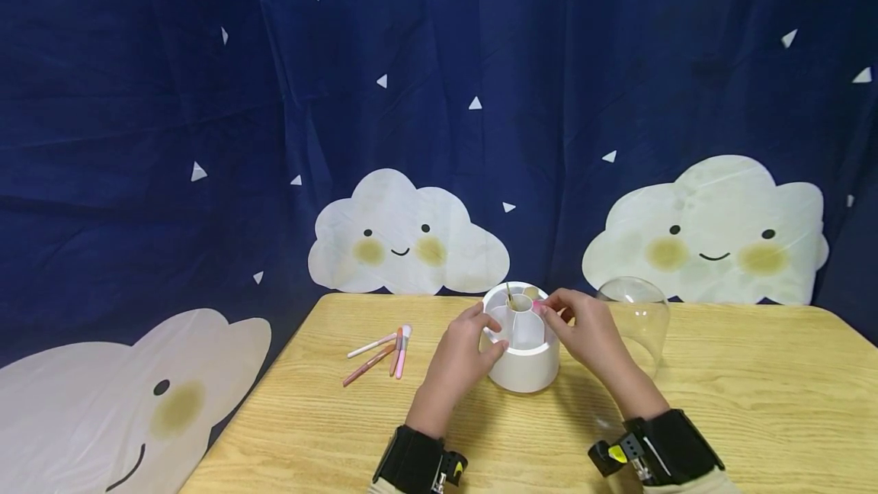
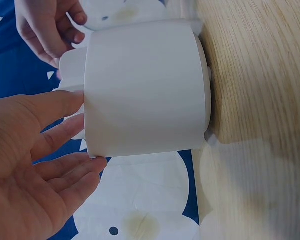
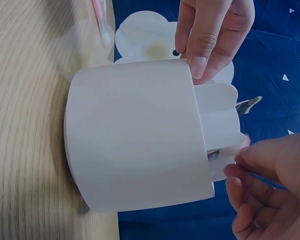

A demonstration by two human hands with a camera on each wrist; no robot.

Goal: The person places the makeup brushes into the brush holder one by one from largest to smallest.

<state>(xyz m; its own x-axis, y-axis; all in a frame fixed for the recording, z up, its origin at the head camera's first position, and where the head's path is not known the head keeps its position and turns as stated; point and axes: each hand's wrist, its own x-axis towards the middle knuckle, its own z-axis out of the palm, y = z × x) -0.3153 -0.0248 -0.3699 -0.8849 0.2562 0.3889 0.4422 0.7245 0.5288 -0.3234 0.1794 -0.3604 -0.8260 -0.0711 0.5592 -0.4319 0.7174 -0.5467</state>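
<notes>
A round white makeup organizer [image 1: 524, 372] with several compartments stands upright on the table. My left hand [image 1: 461, 349] holds its rim at the left, as the left wrist view also shows, with fingertips at the upper edge. At the organizer's back right, my right hand [image 1: 581, 326] pinches a small pink thing [image 1: 538, 306] by the inner dividers. Most of that pink thing is hidden by fingers and dividers, so its kind is unclear. A thin gold-and-dark piece [image 1: 510, 296] sticks up near the central tube [image 1: 523, 303]. In the right wrist view, the right hand [image 3: 275, 185] is beside the divider tops.
Several makeup brushes, among them a pink one with a white head [image 1: 403, 353], lie on the table left of the organizer. A clear dome cover [image 1: 648, 326] stands behind the right forearm. A dark blue curtain [image 1: 439, 128] with clouds hangs behind the table [image 1: 754, 395].
</notes>
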